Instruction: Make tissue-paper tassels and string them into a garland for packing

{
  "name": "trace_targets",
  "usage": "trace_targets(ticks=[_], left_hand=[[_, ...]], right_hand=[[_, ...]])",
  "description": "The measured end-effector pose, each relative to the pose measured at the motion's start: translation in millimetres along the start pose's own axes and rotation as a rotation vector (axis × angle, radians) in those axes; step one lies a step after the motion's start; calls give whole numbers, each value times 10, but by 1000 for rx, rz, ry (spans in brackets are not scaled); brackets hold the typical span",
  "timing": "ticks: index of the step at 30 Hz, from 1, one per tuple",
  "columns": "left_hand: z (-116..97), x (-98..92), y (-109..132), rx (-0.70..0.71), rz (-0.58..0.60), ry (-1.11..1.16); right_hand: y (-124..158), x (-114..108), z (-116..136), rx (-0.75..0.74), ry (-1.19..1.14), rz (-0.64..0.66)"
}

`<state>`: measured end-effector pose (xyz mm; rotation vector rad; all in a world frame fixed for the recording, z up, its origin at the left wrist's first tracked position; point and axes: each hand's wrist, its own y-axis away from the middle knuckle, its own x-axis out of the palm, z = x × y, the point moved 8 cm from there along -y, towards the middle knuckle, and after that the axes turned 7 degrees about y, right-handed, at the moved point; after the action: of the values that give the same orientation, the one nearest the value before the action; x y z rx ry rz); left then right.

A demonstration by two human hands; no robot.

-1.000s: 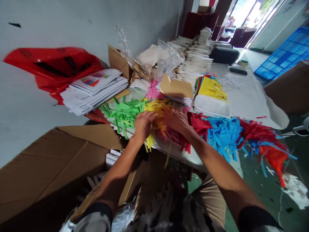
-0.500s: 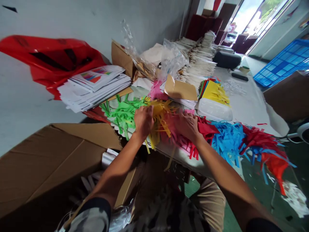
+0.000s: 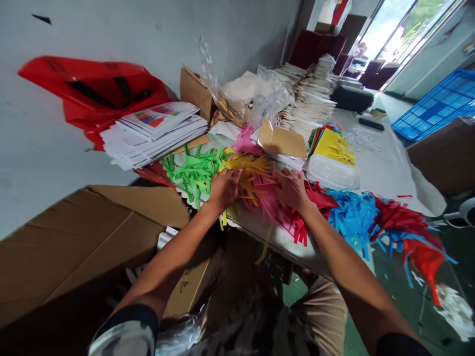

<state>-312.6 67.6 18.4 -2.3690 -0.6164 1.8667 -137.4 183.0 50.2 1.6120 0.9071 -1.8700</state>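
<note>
A row of fringed tissue-paper tassels lies along the table's near edge. My left hand (image 3: 225,189) is closed with curled fingers on the yellow tassel (image 3: 254,165), whose strips fan out to the right. At the pink tassel (image 3: 269,198), my right hand (image 3: 292,188) pinches the top, and pink strips hang below the fingers. Left of my hands lies the green tassel (image 3: 196,170). A red tassel (image 3: 321,195) and a blue tassel (image 3: 354,212) extend to the right, followed by a dark red tassel (image 3: 399,215) and an orange-red one (image 3: 423,254) hanging past the edge.
Behind are a stack of printed white sheets (image 3: 156,136), a red plastic bag (image 3: 100,94), a brown card (image 3: 284,141), yellow fringed paper (image 3: 336,146), a clear plastic box (image 3: 332,170) and stacked papers (image 3: 309,99). An open cardboard box (image 3: 85,237) stands at the left; a blue crate (image 3: 438,106) at right.
Both hands stay on the yellow and pink tassels. The yellow strips now lie more sideways toward the right, with fewer hanging over the edge. The view has shifted slightly.
</note>
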Motion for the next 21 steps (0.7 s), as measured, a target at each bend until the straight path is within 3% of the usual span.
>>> trace_targets(ticks=[4, 9, 14, 17, 21], left_hand=[[0, -188, 13, 18, -43, 34], [-394, -611, 149, 210, -335, 492], [-794, -410, 223, 258, -211, 671], [-839, -312, 268, 254, -218, 615], [-876, -293, 277, 322, -249, 527]], right_hand=[[130, -293, -61, -9, -100, -146], [349, -467, -39, -77, -314, -289], [529, -417, 3, -3, -303, -245], [805, -486, -79, 37, -277, -259], [1341, -552, -381, 144, -212, -259]])
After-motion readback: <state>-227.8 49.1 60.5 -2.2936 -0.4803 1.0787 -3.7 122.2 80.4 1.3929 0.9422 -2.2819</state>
